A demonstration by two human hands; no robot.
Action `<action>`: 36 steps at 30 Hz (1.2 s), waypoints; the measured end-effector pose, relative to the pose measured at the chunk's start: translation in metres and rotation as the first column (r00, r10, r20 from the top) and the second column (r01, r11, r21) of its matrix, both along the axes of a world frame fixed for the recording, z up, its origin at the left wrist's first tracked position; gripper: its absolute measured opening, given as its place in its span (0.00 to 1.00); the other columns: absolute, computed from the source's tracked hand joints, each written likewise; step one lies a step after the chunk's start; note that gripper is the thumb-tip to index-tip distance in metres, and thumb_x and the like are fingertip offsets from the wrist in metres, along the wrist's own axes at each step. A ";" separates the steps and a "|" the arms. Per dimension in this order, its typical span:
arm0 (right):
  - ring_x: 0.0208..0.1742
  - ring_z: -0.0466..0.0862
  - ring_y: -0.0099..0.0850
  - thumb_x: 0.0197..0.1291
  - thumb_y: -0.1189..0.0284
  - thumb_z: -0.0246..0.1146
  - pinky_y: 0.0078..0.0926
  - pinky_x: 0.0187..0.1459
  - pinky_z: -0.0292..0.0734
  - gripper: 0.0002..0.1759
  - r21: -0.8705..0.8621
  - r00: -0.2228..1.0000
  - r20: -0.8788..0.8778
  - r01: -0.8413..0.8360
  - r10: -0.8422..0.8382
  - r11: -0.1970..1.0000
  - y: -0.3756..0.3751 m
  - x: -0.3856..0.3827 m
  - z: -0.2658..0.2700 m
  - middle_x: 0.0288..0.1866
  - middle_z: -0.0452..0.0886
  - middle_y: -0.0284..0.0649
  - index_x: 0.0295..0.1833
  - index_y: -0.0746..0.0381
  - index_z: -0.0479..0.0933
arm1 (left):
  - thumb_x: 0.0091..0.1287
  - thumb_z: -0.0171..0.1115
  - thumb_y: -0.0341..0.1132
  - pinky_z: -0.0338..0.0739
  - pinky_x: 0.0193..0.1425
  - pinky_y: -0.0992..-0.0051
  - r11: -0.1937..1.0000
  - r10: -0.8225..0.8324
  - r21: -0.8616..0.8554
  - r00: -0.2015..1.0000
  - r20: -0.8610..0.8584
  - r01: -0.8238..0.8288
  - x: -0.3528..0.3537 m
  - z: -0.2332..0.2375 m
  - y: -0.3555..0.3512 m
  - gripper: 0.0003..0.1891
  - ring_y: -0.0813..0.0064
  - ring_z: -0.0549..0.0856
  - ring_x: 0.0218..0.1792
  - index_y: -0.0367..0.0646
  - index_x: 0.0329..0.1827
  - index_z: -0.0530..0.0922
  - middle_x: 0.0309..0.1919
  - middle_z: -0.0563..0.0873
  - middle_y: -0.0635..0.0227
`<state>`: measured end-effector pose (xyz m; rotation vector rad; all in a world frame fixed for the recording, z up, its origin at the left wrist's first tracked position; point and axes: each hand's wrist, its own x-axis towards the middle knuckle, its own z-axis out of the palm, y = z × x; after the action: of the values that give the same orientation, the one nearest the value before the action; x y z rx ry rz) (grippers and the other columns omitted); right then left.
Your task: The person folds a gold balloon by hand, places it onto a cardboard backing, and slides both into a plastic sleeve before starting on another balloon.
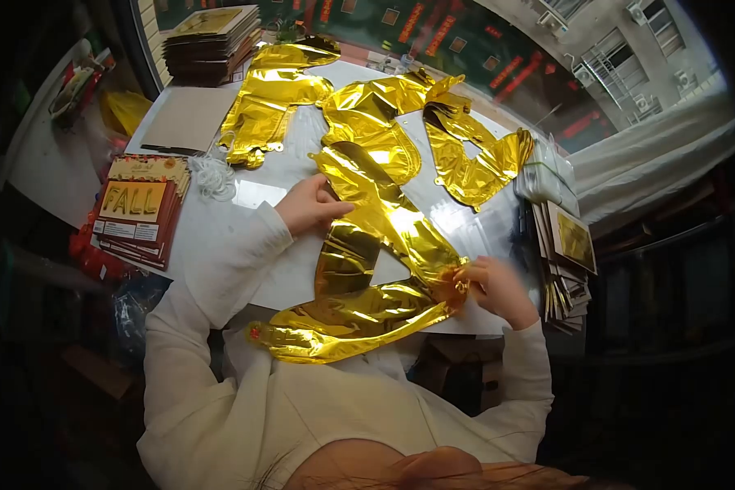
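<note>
A flat gold foil balloon (pixel 412 237), seemingly letter-shaped, lies across the table's near edge in front of me. Its lower part hangs toward my lap. My left hand (pixel 309 206) is at its upper left side, thumb and fingers pinched on the foil edge. At the lower right corner, my right hand (pixel 502 290) pinches the crumpled foil between thumb and fingers. Other flat foil balloons lie beyond it: one at the back left (pixel 273 98), one in the middle (pixel 371 122) and one at the right (pixel 482 163).
FALL-labelled packages (pixel 135 200) are piled at the left, beside a bundle of white string (pixel 212 175). A tall card stack (pixel 208 49) stands at the back left. More cards (pixel 572 245) and clear plastic sleeves (pixel 547 180) sit at the right. A window is behind the table (pixel 257 194).
</note>
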<state>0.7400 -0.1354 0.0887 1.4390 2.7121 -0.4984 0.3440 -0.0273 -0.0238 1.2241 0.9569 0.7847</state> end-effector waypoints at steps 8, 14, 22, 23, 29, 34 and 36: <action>0.50 0.89 0.49 0.69 0.76 0.69 0.40 0.51 0.84 0.15 0.431 0.913 -0.404 0.127 0.065 0.893 0.137 -0.122 -0.017 0.51 0.89 0.48 0.60 0.60 0.86 | 0.51 0.75 0.30 0.86 0.41 0.60 -0.059 0.149 0.953 0.947 -0.285 0.296 0.002 0.031 -0.019 0.14 0.59 0.91 0.46 0.43 0.41 0.83 0.55 0.89 0.60; 0.51 0.89 0.47 0.68 0.68 0.72 0.41 0.53 0.84 0.13 0.279 0.836 -0.542 0.084 0.085 0.957 0.205 -0.202 -0.052 0.50 0.89 0.48 0.53 0.64 0.88 | 0.50 0.69 0.23 0.87 0.44 0.61 0.178 0.112 0.879 0.879 -0.464 0.442 -0.034 0.041 -0.019 0.10 0.56 0.91 0.45 0.41 0.35 0.79 0.53 0.89 0.60; 0.43 0.88 0.47 0.64 0.67 0.72 0.43 0.46 0.83 0.08 0.408 0.907 -0.414 0.113 0.074 0.906 0.220 -0.222 -0.092 0.41 0.88 0.44 0.44 0.58 0.89 | 0.65 0.67 0.30 0.74 0.69 0.58 0.330 0.545 0.909 0.735 -0.404 0.255 -0.035 -0.001 0.044 0.21 0.59 0.83 0.62 0.48 0.62 0.85 0.60 0.86 0.64; 0.41 0.89 0.45 0.63 0.69 0.73 0.39 0.44 0.83 0.10 0.388 0.918 -0.394 0.133 0.034 0.912 0.223 -0.219 -0.094 0.41 0.89 0.43 0.49 0.56 0.91 | 0.67 0.67 0.33 0.72 0.70 0.58 0.322 0.565 0.896 0.698 -0.441 0.305 -0.033 0.000 0.045 0.19 0.61 0.82 0.62 0.51 0.62 0.85 0.59 0.85 0.65; 0.32 0.86 0.23 0.66 0.70 0.76 0.25 0.37 0.79 0.08 0.004 0.702 -0.679 0.297 -0.215 0.955 0.228 -0.209 -0.089 0.35 0.91 0.37 0.43 0.64 0.88 | 0.70 0.68 0.42 0.65 0.72 0.55 0.353 0.555 0.865 0.665 -0.500 0.357 -0.030 0.006 0.047 0.16 0.65 0.80 0.62 0.57 0.60 0.86 0.56 0.84 0.69; 0.35 0.84 0.17 0.71 0.73 0.73 0.17 0.35 0.76 0.07 -0.275 0.366 -0.861 0.249 -0.353 0.929 0.255 -0.199 -0.126 0.36 0.88 0.30 0.41 0.66 0.84 | 0.69 0.69 0.44 0.66 0.71 0.56 0.369 0.587 0.874 0.649 -0.484 0.318 -0.037 0.005 0.051 0.12 0.68 0.81 0.60 0.54 0.52 0.87 0.50 0.84 0.70; 0.36 0.91 0.25 0.68 0.72 0.75 0.25 0.39 0.82 0.10 -0.280 0.297 -0.892 0.230 -0.341 0.932 0.257 -0.197 -0.128 0.37 0.91 0.39 0.45 0.66 0.82 | 0.69 0.71 0.43 0.65 0.73 0.54 0.456 0.596 0.838 0.596 -0.538 0.301 -0.040 0.005 0.052 0.14 0.66 0.81 0.62 0.50 0.54 0.87 0.54 0.85 0.68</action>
<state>0.5430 0.1215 -0.0397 2.0717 2.9479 -2.0737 0.3038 0.0246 -0.0186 2.6514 1.4915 0.9457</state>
